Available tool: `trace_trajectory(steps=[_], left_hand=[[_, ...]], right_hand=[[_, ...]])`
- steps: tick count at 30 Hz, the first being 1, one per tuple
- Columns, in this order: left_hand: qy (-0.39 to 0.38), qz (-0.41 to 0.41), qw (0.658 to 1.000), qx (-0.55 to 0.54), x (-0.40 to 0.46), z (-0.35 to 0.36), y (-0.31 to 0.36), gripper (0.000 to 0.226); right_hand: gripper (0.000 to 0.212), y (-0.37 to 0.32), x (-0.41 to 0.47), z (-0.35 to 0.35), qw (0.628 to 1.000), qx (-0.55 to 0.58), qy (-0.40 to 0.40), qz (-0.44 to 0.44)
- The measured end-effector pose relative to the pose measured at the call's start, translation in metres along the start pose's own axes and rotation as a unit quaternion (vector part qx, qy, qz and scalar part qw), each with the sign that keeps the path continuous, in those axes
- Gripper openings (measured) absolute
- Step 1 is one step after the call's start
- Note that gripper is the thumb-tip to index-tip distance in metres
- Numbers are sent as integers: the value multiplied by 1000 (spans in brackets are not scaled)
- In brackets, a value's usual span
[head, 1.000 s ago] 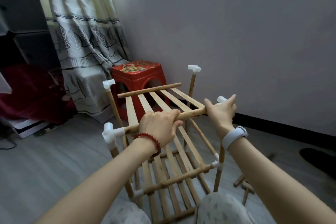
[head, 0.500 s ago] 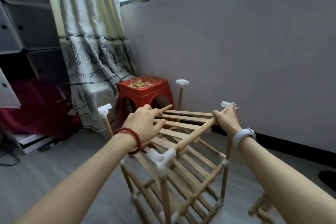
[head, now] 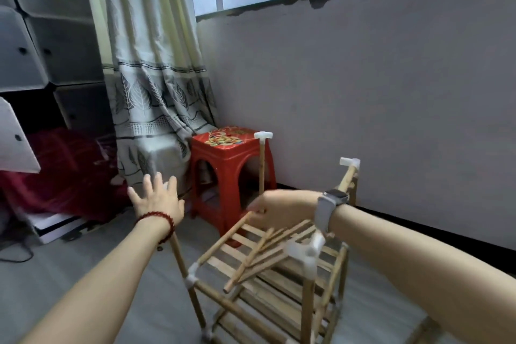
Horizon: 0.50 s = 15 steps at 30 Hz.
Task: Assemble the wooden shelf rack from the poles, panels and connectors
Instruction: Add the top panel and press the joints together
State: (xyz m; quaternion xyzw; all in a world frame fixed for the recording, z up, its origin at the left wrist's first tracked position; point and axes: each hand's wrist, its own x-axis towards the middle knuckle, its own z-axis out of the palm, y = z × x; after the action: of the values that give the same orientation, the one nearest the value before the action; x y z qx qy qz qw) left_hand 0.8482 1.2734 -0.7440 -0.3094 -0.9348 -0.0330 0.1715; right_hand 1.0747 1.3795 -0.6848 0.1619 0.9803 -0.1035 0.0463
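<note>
The wooden rack (head: 308,296) stands on the floor, its upright poles capped with white connectors (head: 304,252). More white connectors sit on the far poles (head: 263,135) (head: 349,161). The top slatted panel (head: 259,248) lies tilted and blurred across the frame. My right hand (head: 282,208) grips the far end of the panel's rail beside the far pole; a grey watch is on that wrist. My left hand (head: 156,200) hovers left of the rack with fingers spread, holding nothing. A red bead bracelet circles its wrist.
A red plastic stool (head: 223,159) stands just behind the rack against the grey wall (head: 363,92). A leaf-patterned curtain (head: 156,92) hangs at the left, with cube cabinets (head: 42,36) and red cloth (head: 55,170) beyond. Loose wooden parts (head: 424,329) lie at the bottom right.
My left hand let go of the panel and drew away to the left, fingers spread. My right hand moved from the right corner to the panel's far end. The panel now sits tilted.
</note>
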Motion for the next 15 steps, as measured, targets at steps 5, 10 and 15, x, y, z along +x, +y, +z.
trace_trajectory(steps=[5,10,15], left_hand=[[-35,-2,976,-214,-7,7,-20,34],[77,33,965,-248,-27,9,-31,35],[130,62,949,-279,-65,7,-29,44]], right_hand=[[36,-39,-11,31,956,-216,-189,55],[26,-35,-21,40,918,-371,-128,64],[30,-3,-46,46,891,-441,107,-21]])
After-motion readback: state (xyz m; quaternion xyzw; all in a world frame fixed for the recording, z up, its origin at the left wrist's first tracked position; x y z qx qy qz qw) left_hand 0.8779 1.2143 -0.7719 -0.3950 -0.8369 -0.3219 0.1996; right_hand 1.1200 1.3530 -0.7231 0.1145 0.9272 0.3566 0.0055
